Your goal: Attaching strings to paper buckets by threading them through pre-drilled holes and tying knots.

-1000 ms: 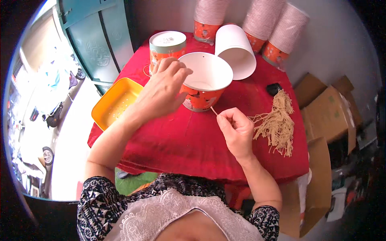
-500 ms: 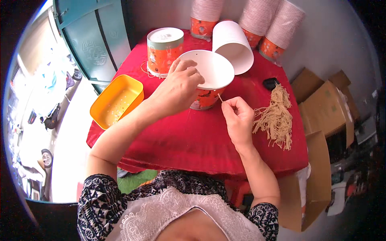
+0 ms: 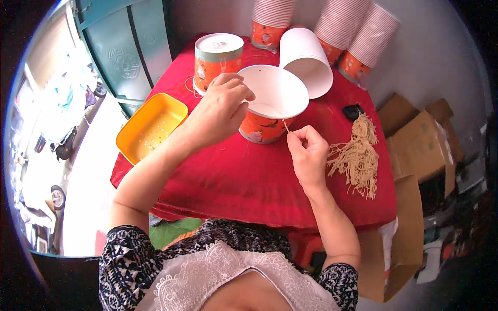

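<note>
Right hand [image 3: 309, 155] pinches thin beige cord [image 3: 286, 126] at orange, white-lined round paper bucket [image 3: 263, 128], toward far edge of red-clothed table [image 3: 238, 192]. Left hand [image 3: 219, 111] at bucket's left rim; cannot tell whether clamped.

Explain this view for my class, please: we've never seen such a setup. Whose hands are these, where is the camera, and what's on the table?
There is no robot here, just a person's two bare hands. A wide fisheye camera on their head looks down, so straight edges bend.

The right hand pinches a thin beige string against an upright, round, orange-and-white paper-looking bucket. The left hand is at its rim; its exact grip is hidden.

On the red cloth-covered table also lie a yellow rectangular plastic-looking tray with small pale bits, an upside-down orange-and-green bucket, a white bucket on its side and a beige string bundle.
</note>
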`<state>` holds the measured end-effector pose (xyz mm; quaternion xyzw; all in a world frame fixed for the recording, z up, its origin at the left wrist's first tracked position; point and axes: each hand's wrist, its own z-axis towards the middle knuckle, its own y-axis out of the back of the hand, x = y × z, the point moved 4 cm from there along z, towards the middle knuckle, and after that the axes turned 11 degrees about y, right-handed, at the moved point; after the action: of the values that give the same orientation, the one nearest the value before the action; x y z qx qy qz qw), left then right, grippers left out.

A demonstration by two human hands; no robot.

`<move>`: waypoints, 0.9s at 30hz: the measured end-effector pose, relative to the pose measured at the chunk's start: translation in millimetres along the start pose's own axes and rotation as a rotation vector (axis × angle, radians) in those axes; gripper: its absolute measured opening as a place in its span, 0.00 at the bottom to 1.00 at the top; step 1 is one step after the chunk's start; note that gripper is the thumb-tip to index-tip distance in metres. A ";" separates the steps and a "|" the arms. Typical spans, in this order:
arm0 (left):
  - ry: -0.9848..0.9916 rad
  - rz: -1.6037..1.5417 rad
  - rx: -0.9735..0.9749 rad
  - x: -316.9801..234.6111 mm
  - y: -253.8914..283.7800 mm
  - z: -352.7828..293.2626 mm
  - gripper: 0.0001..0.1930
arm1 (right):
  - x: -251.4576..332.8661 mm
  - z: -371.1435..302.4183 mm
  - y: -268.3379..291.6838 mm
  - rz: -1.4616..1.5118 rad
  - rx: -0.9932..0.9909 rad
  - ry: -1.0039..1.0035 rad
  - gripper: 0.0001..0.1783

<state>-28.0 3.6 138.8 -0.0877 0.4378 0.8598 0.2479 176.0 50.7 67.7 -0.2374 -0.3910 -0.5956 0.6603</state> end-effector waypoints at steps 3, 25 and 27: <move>0.010 -0.006 0.008 0.5 0.6 -0.2 0.10 | -0.2 0.6 -0.8 -0.015 -0.005 0.006 0.07; -0.006 -0.049 0.095 -1.0 -6.8 17.1 0.09 | 4.8 11.6 -9.3 -0.071 0.008 -0.008 0.07; -0.009 -0.057 0.129 2.4 -11.6 26.8 0.10 | 0.7 13.8 -10.9 -0.060 -0.004 0.007 0.07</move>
<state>-22.4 31.6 145.9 -0.0803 0.4884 0.8228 0.2795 162.1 59.1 74.7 -0.2245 -0.3945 -0.6167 0.6431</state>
